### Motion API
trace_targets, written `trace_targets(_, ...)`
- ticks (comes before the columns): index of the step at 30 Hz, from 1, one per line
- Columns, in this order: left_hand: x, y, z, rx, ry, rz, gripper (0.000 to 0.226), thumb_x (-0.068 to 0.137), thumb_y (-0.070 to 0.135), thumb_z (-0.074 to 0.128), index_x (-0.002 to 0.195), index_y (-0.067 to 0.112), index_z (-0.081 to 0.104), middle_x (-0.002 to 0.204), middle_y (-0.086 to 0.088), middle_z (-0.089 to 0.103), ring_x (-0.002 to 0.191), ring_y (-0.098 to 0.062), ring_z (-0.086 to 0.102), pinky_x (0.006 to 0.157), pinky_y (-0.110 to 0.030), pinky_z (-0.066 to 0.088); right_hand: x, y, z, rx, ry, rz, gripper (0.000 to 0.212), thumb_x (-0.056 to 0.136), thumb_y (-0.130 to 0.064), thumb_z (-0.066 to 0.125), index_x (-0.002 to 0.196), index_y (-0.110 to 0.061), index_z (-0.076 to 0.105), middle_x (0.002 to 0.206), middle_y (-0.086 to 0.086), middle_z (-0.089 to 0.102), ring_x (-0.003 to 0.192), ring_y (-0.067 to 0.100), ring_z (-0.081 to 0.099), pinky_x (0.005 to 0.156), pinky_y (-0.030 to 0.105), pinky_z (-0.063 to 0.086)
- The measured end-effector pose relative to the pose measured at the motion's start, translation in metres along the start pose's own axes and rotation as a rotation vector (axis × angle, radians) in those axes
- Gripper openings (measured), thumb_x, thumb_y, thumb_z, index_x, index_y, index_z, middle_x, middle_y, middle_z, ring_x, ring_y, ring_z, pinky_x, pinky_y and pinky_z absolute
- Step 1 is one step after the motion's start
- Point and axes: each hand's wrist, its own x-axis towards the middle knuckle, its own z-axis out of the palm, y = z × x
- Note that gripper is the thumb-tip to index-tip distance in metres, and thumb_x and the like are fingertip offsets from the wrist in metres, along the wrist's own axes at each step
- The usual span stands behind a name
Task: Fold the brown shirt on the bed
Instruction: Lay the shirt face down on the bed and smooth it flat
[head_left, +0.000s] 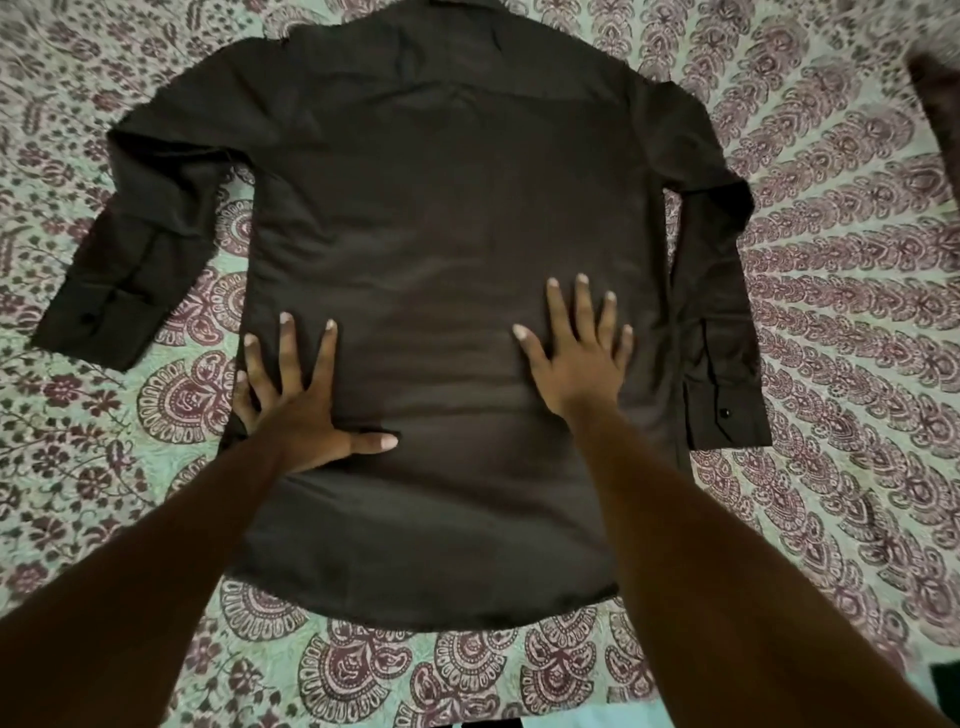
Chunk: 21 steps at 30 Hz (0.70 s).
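Paisley-covered bed (831, 312), brown shirt (441, 234) flat and face-down across its middle, dark cloth (937, 98) at far right

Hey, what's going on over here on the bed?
A person has a brown shirt spread flat on the patterned bedspread. The left hand and right hand both press flat on its lower half, fingers spread. The sleeves lie out at the sides; nothing is folded yet.

Shirt (441, 234) matt smooth cloth; bedsheet (831, 312) prob. cotton.
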Motion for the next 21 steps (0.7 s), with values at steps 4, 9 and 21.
trace_targets(4,0.001,-0.004,0.001,-0.018,0.004,0.019,0.154,0.039,0.101,0.066,0.151,0.057,-0.032,0.159,0.007,-0.050,0.153,-0.039,-0.035,0.125,-0.065,-0.004,-0.080,0.060,0.005,-0.037,0.146,0.151,0.081,0.097,-0.078,0.024,0.166,-0.038,0.010,0.176,-0.001,0.007,0.161,0.029,0.010,0.125,0.059,0.021)
trace_targets(9,-0.036,-0.027,0.034,0.071,0.303,0.259,0.112,0.077,0.092,0.036,0.167,0.034,0.004,0.176,-0.005,-0.008,0.162,-0.038,-0.003,0.126,-0.064,0.016,-0.149,0.106,0.001,-0.100,0.012,0.132,0.088,0.095,-0.080,0.015,0.167,-0.031,0.003,0.176,0.002,-0.003,0.159,0.039,0.012,0.124,0.065,0.018)
trace_targets(21,-0.167,-0.086,0.108,-0.020,0.403,0.222,0.070,0.099,0.051,0.047,0.156,0.012,0.045,0.169,-0.005,0.033,0.152,-0.032,0.039,0.113,-0.051,0.035,-0.094,-0.114,0.046,-0.177,-0.032,-0.652,0.075,0.100,-0.071,0.037,0.165,-0.036,0.020,0.176,0.001,0.000,0.162,0.032,-0.004,0.126,0.065,0.008)
